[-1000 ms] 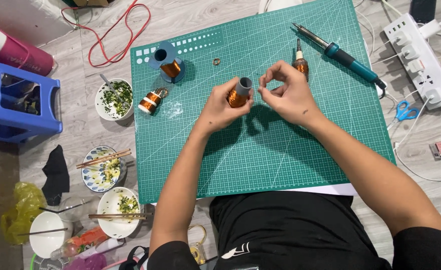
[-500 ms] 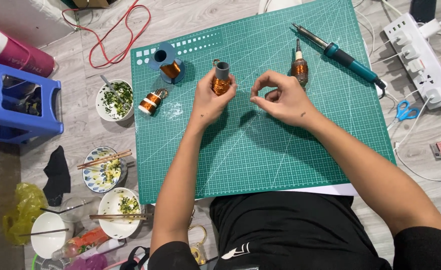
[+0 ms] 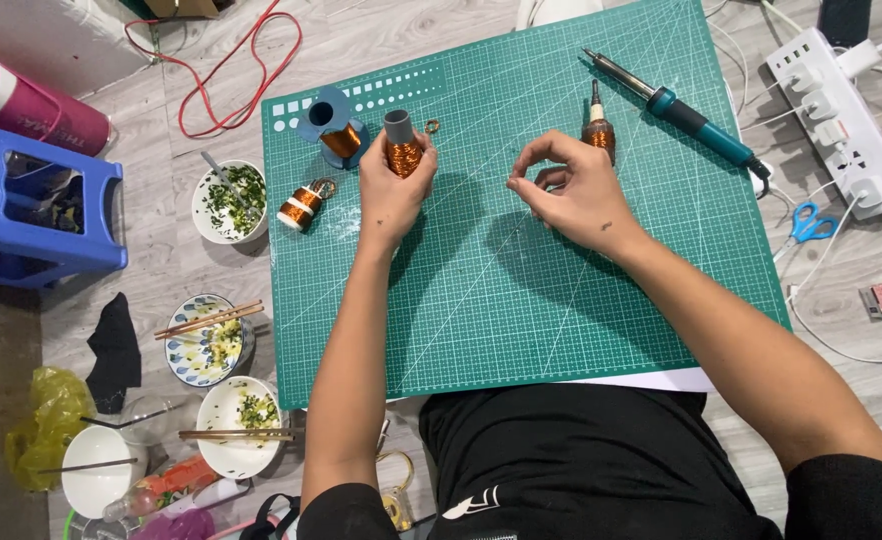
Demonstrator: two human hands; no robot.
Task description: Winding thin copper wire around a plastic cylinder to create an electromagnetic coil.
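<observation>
A copper-wire spool is gripped upright; the other hand is pinched shut.

The copper-wire spool [image 3: 402, 148] is clasped by the left hand [image 3: 393, 190]. The right hand [image 3: 571, 190] is held with thumb and forefinger pinched together. Just left of the spool, two more spools [image 3: 333, 125] are seen on the green cutting mat [image 3: 521, 300]; a soldering iron [image 3: 676, 105] lies beyond the right fingers.

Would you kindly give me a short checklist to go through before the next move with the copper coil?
1. Left hand grips the grey tube wound with copper wire: ok.
2. Right hand pinched as if on a wire; any strand too fine to see: cannot tell.
3. Mat bare between the hands: ok.
4. Soldering iron lies apart from both hands: ok.
5. Blue spool upright on the mat: ok.
</observation>
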